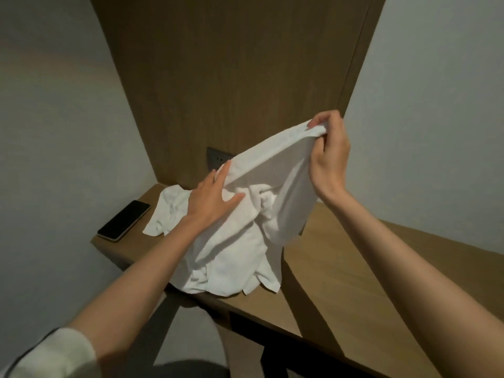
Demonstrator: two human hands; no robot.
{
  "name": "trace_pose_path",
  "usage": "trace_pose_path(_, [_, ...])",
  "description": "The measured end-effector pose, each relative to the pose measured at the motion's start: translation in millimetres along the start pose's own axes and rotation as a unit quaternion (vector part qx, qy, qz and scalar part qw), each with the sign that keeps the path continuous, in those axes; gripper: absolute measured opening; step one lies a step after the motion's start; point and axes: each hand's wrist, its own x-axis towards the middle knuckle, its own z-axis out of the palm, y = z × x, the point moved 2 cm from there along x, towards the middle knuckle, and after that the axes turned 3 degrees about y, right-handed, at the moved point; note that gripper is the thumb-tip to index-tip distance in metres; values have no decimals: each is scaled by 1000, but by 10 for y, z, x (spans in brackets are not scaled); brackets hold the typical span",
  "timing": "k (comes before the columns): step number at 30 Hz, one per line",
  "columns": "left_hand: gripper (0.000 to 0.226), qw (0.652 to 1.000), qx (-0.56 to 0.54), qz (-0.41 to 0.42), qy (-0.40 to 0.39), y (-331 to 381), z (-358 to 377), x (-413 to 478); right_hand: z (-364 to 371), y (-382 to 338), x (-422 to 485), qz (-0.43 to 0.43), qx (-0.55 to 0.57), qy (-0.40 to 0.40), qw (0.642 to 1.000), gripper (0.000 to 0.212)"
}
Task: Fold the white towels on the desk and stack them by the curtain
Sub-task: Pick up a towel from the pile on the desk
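Observation:
A white towel (272, 165) hangs lifted above the wooden desk (354, 268). My right hand (327, 156) pinches its upper corner, raised to the right. My left hand (212, 200) holds the towel's lower left edge with the fingers spread along it. Under the lifted towel lies a crumpled pile of white towels (226, 257), spread from the desk's back left to its front edge, where one part hangs over. No curtain is in view.
A black phone (124, 221) lies face up at the desk's left end, beside the pile. A dark wall socket (218, 159) sits on the wooden panel behind the towels. Bare desk surface extends to the right. A chair back (191, 317) shows below the desk's front edge.

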Motion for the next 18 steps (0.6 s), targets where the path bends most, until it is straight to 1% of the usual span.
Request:
trace_pose_path(2, [87,999,-32,21,4,208,-43,-68,-255,-161,18,-12,9,17,1000,29])
trace_pose_path(3, [85,998,-52,33,18,327,-67,-112,-379,-238,13,-17,11,21,1000,31])
trace_pose_path(4, [79,996,-72,46,39,445,-89,-156,-502,-313,-1,-23,11,23,999,33])
trace_pose_path(7, [48,985,-117,79,95,809,-166,-288,-902,-500,-57,-32,10,51,998,35])
trace_pose_path(9, [41,976,-162,95,113,1069,-227,-371,-1218,-594,-75,-31,7,99,995,37])
trace_pose_path(12, [35,951,-244,135,131,1521,-347,-487,-1753,-723,-97,-44,-6,183,982,38])
trace_pose_path(15, [30,927,-305,170,134,1999,-437,-639,-2320,-756,-159,-38,-64,230,970,35])
trace_pose_path(18, [34,925,-293,210,124,2389,-442,-795,-2860,-638,-262,-2,-142,248,958,29])
